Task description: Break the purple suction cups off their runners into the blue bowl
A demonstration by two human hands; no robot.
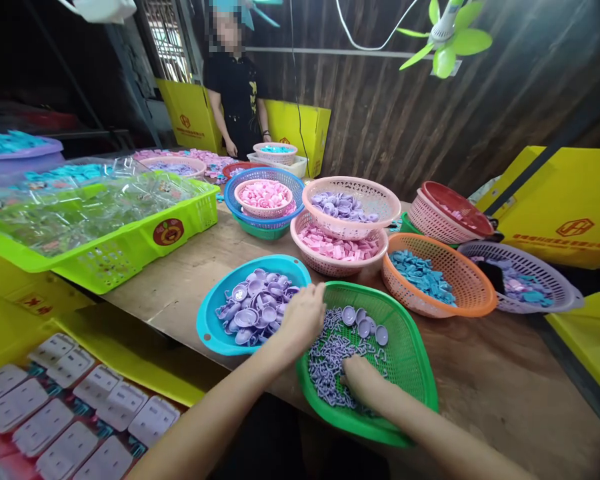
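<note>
My left hand (304, 315) is raised where the rims of the turquoise basin and the green basket meet, its fingers curled in; what they hold is hidden. In the turquoise basin (211, 300) lies a heap of purple cup-shaped plastic pieces (247, 317). My right hand (364, 379) reaches down into the green basket (420, 373), fingers closed at a pile of small purple hook-shaped pieces (330, 360); its fingertips are partly hidden. Several purple cups (364, 327) rest near the far side of that basket.
Behind stand pink baskets (347, 230) of purple and pink parts and an orange basket (473, 293) of teal parts. A lime crate (130, 257) of clear bags is at left. White-grey plastic pieces (120, 400) lie lower left. A person (235, 93) stands across the table.
</note>
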